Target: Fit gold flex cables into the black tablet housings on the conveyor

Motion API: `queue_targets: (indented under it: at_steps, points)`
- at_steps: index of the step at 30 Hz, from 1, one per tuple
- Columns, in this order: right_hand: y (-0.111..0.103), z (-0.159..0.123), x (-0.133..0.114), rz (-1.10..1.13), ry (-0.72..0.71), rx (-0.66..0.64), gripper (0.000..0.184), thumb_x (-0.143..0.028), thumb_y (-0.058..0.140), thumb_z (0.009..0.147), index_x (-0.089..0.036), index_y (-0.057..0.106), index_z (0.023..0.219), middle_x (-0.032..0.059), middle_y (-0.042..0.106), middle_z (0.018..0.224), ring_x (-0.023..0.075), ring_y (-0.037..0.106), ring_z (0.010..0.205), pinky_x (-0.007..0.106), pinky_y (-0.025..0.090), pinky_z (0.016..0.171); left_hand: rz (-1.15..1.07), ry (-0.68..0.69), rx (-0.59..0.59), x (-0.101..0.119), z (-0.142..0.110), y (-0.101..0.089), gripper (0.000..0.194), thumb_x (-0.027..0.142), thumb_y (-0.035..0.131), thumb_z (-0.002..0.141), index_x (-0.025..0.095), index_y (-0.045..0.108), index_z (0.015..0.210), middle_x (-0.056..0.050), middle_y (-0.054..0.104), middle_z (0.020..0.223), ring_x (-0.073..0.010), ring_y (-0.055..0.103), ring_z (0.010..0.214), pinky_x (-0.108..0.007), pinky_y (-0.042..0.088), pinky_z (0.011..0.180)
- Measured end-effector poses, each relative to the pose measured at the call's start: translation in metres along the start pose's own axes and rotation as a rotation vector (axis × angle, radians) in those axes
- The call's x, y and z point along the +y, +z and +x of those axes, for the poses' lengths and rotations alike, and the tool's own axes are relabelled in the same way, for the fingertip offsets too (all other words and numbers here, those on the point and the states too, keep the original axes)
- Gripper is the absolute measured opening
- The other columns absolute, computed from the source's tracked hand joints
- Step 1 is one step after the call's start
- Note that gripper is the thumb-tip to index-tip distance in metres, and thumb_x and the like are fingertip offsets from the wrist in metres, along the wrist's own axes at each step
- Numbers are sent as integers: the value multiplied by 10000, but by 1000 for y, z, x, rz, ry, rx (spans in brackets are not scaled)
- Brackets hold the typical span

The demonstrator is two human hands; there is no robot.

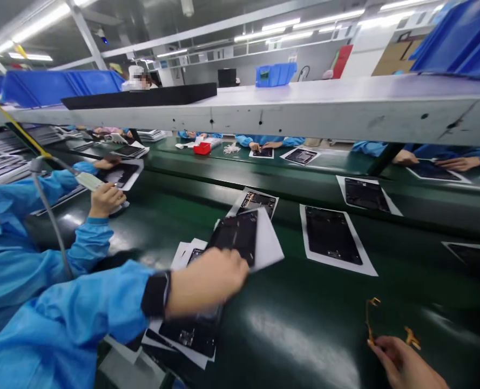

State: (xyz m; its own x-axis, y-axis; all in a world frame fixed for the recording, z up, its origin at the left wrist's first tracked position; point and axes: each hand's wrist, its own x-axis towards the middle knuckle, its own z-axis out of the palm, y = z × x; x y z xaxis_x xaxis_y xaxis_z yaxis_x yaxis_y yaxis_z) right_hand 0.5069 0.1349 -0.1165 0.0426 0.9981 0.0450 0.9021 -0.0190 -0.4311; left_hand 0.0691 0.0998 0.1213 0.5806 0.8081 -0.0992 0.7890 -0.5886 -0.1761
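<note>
My left hand (pixel 207 281), in a blue sleeve with a black wristband, is closed on the near edge of a dark tablet housing (pixel 235 235) with a white sheet (pixel 270 246) under it. Motion blurs the hand and housing slightly. Beneath my left forearm lies a pile of similar dark housings (pixel 189 335) with white sheets between them. At the lower right, my right hand (pixel 405 363) pinches the end of a thin orange flex cable (pixel 369 319), which stands up from the fingertips. Another orange flex piece (pixel 412 339) shows just behind that hand.
More housings on white sheets lie along the green bench, including one housing (pixel 332 235) right of centre. A raised shelf (pixel 304 111) crosses above. At left, a co-worker's hand (pixel 105 200) holds a pale corded tool (pixel 88 181). Other workers sit opposite, near a red tray (pixel 202 148).
</note>
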Motion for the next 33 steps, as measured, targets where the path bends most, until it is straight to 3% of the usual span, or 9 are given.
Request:
queue_targets:
  at_steps: [3, 5, 8, 11, 15, 19, 24, 29, 33]
  points:
    - [-6, 1, -7, 29, -10, -99, 380, -601, 436, 737, -267, 615, 760, 60, 683, 746, 251, 655, 632, 355, 503, 572, -52, 197, 58, 99, -16, 34, 146, 155, 482, 903, 121, 623, 918, -127, 588, 751, -227, 563, 616, -328, 371, 459]
    - [-6, 0, -11, 10, -33, -80, 374, -593, 421, 754, -261, 592, 768, 66, 676, 774, 255, 650, 657, 365, 495, 599, -63, 230, -10, 150, -15, 70, 185, 142, 473, 892, 115, 647, 833, -128, 567, 655, -218, 533, 516, -313, 324, 381]
    - [-4, -1, -19, 14, -63, -59, 308, -513, 413, 750, -251, 569, 794, 73, 668, 782, 253, 650, 681, 356, 479, 609, -138, 347, -52, 183, -7, 109, 187, 158, 496, 887, 130, 639, 770, -114, 555, 628, -205, 526, 495, -293, 297, 348]
    - [-5, -2, -29, 24, -78, -62, 297, -441, 389, 744, -234, 570, 857, 65, 653, 757, 245, 646, 682, 349, 470, 624, -254, 403, 63, 160, 11, 113, 112, 195, 539, 878, 136, 618, 825, -104, 591, 726, -205, 576, 610, -320, 386, 418]
    - [-10, -3, -36, 49, -131, -87, 352, -436, 385, 739, -203, 595, 901, 58, 618, 717, 237, 624, 655, 347, 470, 618, -243, 82, 113, 87, 60, 106, 92, 138, 521, 903, 136, 584, 970, -123, 618, 1000, -230, 609, 918, -338, 496, 714]
    - [-15, -1, -33, 28, -169, -57, 301, -424, 411, 751, -220, 618, 829, 68, 629, 768, 231, 615, 674, 337, 461, 600, -250, -64, 79, 38, 106, 127, 115, 231, 562, 925, 122, 589, 947, -140, 614, 1026, -265, 593, 999, -369, 483, 833]
    - [-16, 2, -42, 53, -233, -44, 225, -408, 434, 788, -227, 567, 781, 56, 615, 738, 222, 609, 666, 334, 462, 619, -304, -69, 39, 24, 118, 149, 100, 167, 507, 923, 141, 603, 917, -111, 632, 999, -228, 615, 953, -323, 492, 815]
    - [-15, 2, -83, 6, -386, -16, 301, -438, 385, 920, -221, 573, 830, 71, 602, 885, 196, 596, 667, 312, 437, 573, -343, -104, 31, 19, 120, 148, 120, 115, 484, 899, 149, 598, 914, -111, 619, 1031, -224, 610, 961, -317, 493, 815]
    - [-20, 8, -115, 259, -377, 29, 286, -463, 467, 937, -208, 590, 898, 46, 635, 839, 172, 582, 634, 299, 450, 593, -366, -207, 43, 17, 124, 151, 122, 219, 521, 929, 135, 578, 997, -140, 608, 1080, -256, 591, 1016, -348, 488, 843]
